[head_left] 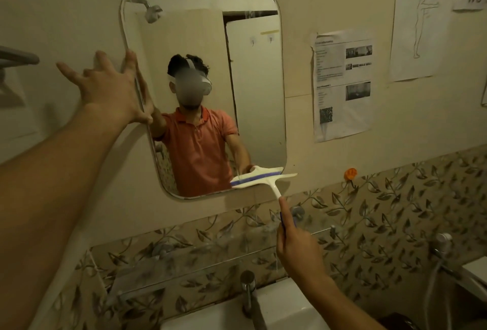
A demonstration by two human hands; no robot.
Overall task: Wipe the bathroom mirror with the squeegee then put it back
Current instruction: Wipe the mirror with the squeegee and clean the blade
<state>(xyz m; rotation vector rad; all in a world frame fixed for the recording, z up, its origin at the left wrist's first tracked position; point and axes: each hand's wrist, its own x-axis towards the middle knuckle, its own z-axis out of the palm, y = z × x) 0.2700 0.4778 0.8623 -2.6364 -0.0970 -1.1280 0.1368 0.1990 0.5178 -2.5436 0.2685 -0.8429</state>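
The rounded rectangular mirror [253,87] hangs on the beige wall. My left hand [113,90] rests against its left edge, fingers spread, thumb near the lower part of that edge. My right hand [297,248] grips the handle of the white squeegee [263,179], with the index finger stretched along the handle. The squeegee's blade, with a blue strip, lies across the mirror's lower right corner, tilted up to the right, and its right end sticks out past the mirror's edge.
A glass shelf [184,264] runs under the mirror, above a tap [249,292] and a white basin [284,311]. An orange hook [351,173] is on the wall to the right. Papers [342,84] are stuck on the wall. A hand-shower tap [442,248] stands at the far right.
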